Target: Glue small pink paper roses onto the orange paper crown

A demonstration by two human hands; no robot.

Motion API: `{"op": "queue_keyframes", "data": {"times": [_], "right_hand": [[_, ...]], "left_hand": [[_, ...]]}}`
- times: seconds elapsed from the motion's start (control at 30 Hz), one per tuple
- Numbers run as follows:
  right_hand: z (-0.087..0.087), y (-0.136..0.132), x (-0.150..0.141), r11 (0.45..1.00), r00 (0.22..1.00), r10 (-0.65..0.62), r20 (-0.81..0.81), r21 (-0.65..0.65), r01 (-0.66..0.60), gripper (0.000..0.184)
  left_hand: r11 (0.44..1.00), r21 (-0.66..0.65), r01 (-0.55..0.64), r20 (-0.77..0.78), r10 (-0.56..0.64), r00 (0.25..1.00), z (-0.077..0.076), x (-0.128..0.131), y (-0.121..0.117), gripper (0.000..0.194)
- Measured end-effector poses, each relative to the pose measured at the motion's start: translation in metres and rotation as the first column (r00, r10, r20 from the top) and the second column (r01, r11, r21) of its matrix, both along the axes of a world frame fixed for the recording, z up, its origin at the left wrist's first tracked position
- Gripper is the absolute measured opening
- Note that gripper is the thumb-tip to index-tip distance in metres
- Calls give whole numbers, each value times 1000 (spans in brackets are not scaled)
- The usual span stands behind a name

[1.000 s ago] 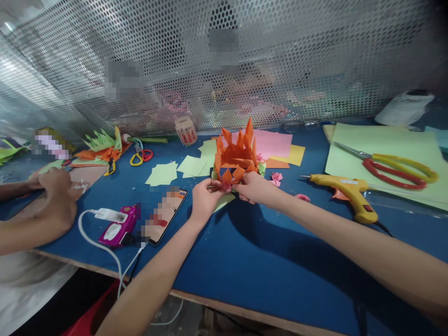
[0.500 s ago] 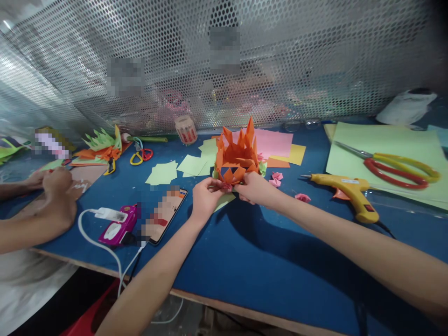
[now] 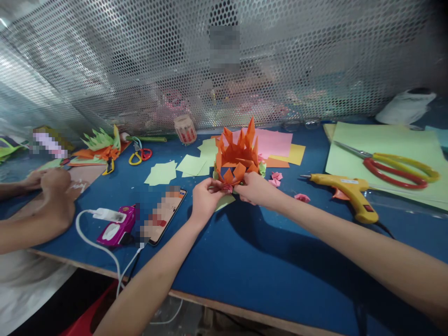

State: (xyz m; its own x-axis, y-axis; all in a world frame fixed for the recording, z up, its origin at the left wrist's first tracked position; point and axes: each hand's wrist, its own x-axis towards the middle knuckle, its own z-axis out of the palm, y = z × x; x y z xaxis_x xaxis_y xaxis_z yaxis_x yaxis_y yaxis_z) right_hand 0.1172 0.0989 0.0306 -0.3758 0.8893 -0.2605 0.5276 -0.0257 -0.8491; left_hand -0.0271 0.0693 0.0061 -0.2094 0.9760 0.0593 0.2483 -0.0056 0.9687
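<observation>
An orange folded-paper crown (image 3: 240,151) with pointed tips stands upright in the middle of the blue table. At its front lower edge my left hand (image 3: 206,200) is closed, thumb and fingers pinching a small pink paper flower (image 3: 228,189) against the crown. Close beside it my right hand (image 3: 258,190) is closed on the crown's front right edge; its fingertips are partly hidden. Green paper bits show at the crown's sides. Loose pink paper flowers (image 3: 276,178) lie just right of the crown.
A yellow glue gun (image 3: 350,189) and red-and-yellow scissors (image 3: 402,170) lie at the right, the scissors on green sheets (image 3: 392,140). To the left are a phone (image 3: 168,217), a purple power adapter (image 3: 117,226) with a white cable, and a co-worker's hands (image 3: 52,182).
My hands stay at the crown's front edge with almost no movement. The orange front flaps have shifted slightly, and the view has moved a touch.
</observation>
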Motion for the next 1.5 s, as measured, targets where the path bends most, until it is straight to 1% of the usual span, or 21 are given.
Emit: {"op": "queue_keyframes", "data": {"times": [0.2, 0.43, 0.63, 0.8, 1.0, 1.1, 1.23, 1.3, 1.4, 1.5], "right_hand": [[4, 0, 0, 1000, 1000, -3, 27, 2, 2, 7], [1, 0, -1, 1000, 1000, -7, 7, 12, 7, 5], [4, -1, -1, 1000, 999, -19, 37, -11, 19, 3], [5, -2, -1, 1000, 1000, -8, 21, -7, 8, 6], [8, -2, 0, 1000, 1000, 6, 27, -3, -6, 4], [9, 1, 1, 1000, 999, 20, 44, -11, -19, 5], [7, 6, 5, 996, 996, 88, 4, -19, -88, 16], [7, 7, 6, 992, 992, 125, 13, -3, -125, 19], [10, 7, 7, 989, 987, 148, 55, 13, -149, 17], [12, 8, 8, 985, 982, 171, 76, 24, -173, 13]], "left_hand": [[1000, 1, -17, -25, 17, 1000, 2, 1, -1, 22], [1000, 0, -21, -24, 21, 1000, 0, 1, 1, 22], [1000, 10, -10, -18, 10, 1000, -1, 0, 1, 22], [1000, 3, -17, -25, 17, 1000, -1, 0, 1, 22], [1000, -5, -28, -37, 28, 999, 0, 0, 1, 21], [1000, 0, -28, -44, 28, 999, 1, 0, 1, 22], [999, 25, -41, -89, 43, 995, 3, 1, 0, 22], [998, 53, -42, -128, 49, 991, 4, 1, -2, 21], [995, 98, -20, -158, 35, 987, 5, 1, -4, 21], [994, 107, -1, -177, 20, 984, 4, 0, -5, 22]]}}
